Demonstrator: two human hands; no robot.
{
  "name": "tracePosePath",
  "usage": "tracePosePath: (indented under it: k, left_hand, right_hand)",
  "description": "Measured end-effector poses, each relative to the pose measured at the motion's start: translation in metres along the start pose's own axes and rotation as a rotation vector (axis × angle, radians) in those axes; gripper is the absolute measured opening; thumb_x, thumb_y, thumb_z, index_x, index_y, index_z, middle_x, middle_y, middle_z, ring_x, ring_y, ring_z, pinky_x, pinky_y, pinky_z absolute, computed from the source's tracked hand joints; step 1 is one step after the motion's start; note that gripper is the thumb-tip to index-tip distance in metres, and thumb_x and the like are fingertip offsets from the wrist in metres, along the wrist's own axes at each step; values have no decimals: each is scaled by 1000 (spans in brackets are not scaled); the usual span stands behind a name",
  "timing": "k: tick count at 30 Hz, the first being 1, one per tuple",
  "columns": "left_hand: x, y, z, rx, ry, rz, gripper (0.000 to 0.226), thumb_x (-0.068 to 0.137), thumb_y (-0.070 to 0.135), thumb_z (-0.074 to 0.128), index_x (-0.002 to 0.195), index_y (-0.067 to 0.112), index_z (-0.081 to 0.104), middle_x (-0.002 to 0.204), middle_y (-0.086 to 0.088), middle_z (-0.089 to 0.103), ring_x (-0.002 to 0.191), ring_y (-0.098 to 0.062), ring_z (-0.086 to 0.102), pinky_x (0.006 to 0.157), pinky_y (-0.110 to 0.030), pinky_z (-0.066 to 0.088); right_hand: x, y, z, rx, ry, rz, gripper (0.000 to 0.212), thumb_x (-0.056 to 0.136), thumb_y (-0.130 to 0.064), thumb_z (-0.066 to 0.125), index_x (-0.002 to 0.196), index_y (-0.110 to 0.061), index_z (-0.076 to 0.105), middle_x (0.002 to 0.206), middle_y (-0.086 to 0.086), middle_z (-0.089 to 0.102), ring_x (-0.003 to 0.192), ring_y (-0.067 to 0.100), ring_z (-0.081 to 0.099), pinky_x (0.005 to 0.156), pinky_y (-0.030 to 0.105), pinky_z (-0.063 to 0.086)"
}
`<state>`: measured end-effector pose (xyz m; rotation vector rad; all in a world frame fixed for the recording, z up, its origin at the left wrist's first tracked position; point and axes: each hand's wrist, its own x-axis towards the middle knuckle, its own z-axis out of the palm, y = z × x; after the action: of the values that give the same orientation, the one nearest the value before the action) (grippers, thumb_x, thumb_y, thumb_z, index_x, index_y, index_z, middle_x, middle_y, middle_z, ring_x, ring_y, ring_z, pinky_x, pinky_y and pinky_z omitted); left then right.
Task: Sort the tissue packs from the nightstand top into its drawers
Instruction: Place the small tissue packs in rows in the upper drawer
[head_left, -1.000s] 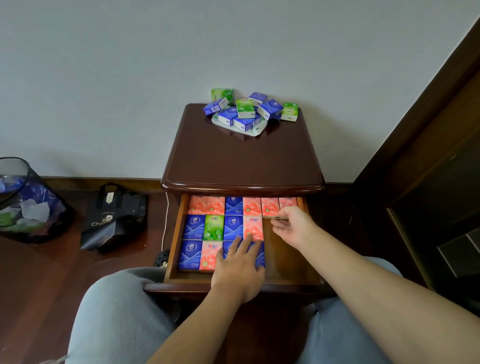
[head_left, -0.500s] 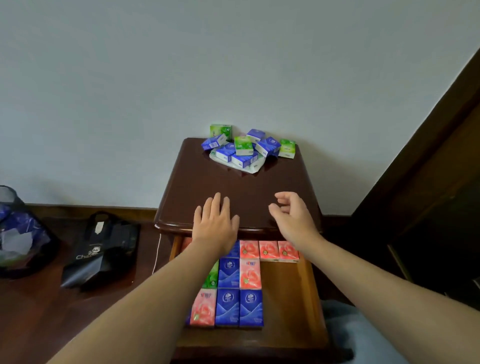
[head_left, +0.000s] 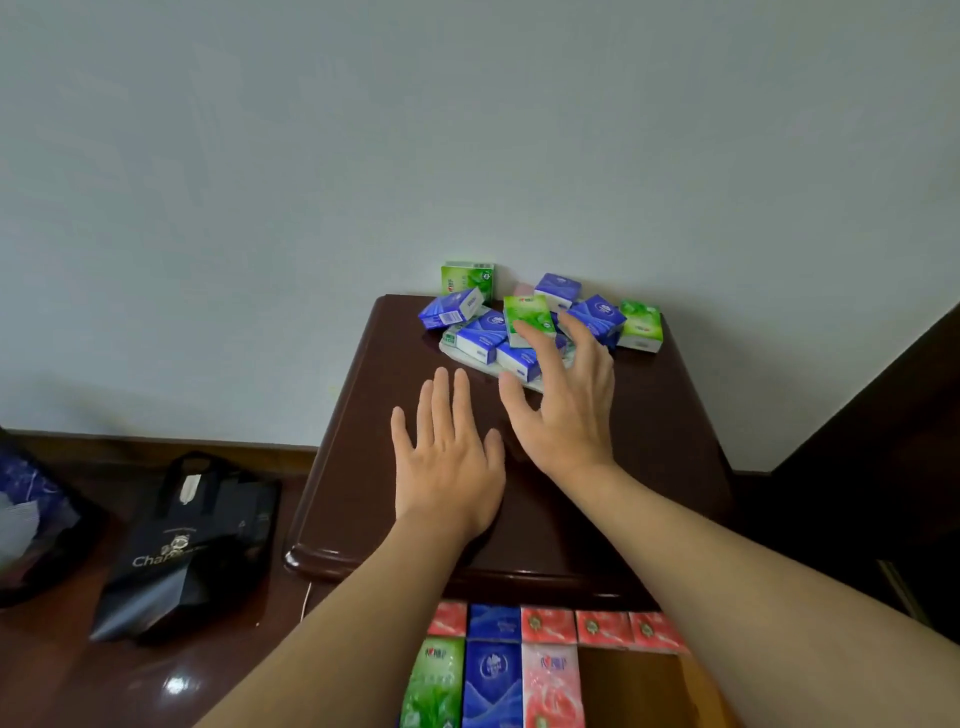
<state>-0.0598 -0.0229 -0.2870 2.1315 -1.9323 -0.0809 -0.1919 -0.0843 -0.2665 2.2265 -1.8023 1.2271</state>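
Nightstand (head_left: 363, 467) top — both hands over, R hand (head_left: 563, 410) nr packs (head_left: 535, 325).

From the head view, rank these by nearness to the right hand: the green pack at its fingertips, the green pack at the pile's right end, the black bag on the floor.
From the right hand:
1. Green pack at fingertips, mid-pile.
2. Right-end green pack, on the nightstand's back right.
3. Black bag, on the floor, far left.

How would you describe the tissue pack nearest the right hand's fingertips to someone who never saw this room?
Look at the pile at the back of the nightstand, by the wall. The green pack sits on top in the middle, among blue ones.
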Motion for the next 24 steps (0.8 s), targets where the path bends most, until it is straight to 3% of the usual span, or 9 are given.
tracePosePath:
  k: [8, 12, 15, 18, 22, 24]
  left_hand:
    - [68, -7, 1, -183, 212, -141, 68, 106, 35, 36, 165, 17, 9, 171, -20, 7, 157, -33, 13, 127, -51, 16]
    - [108, -13, 1, -224, 183, -98, 57, 108, 43, 22, 160, 23, 29, 173, -11, 4, 158, -32, 2, 128, -46, 10]
    - [126, -12, -5, -423, 213, -85, 58, 106, 48, 36, 162, 32, 29, 169, -12, 15, 155, -34, 15, 126, -49, 19]
    - [136, -11, -3, -419, 189, -52, 54, 103, 55, 43, 155, 40, 35, 166, -16, 20, 151, -34, 25, 124, -51, 23]
    - [145, -16, 0, -458, 229, -77, 37, 99, 49, 53, 130, 28, 50, 140, -13, 50, 126, -32, 49, 113, -44, 36]
    - [140, -20, -2, -531, 275, -98, 34, 98, 44, 59, 121, 20, 51, 124, -7, 56, 113, -27, 52, 103, -36, 36]
  right_hand:
    - [30, 7, 32, -185, -1, -100, 42, 99, -46, 53, 137, -33, 66, 160, 5, 40, 118, 36, 48, 105, 48, 43]
    - [29, 9, 36, -142, -7, -83, 43, 100, -37, 50, 137, -21, 65, 153, 14, 43, 132, 36, 46, 110, 52, 43]
    - [28, 8, 38, -115, -16, -54, 39, 101, -33, 51, 137, -23, 61, 152, 13, 39, 135, 34, 40, 110, 53, 44]
    - [26, 7, 37, -109, -28, -54, 36, 101, -32, 53, 136, -24, 59, 152, 10, 37, 138, 32, 38, 110, 51, 46]
    - [26, 7, 37, -103, -24, -59, 34, 99, -30, 56, 132, -23, 58, 148, 10, 39, 139, 30, 39, 112, 49, 45]
    - [27, 6, 36, -88, -7, -59, 33, 99, -28, 56, 131, -22, 59, 146, 10, 41, 139, 30, 40, 112, 49, 44]
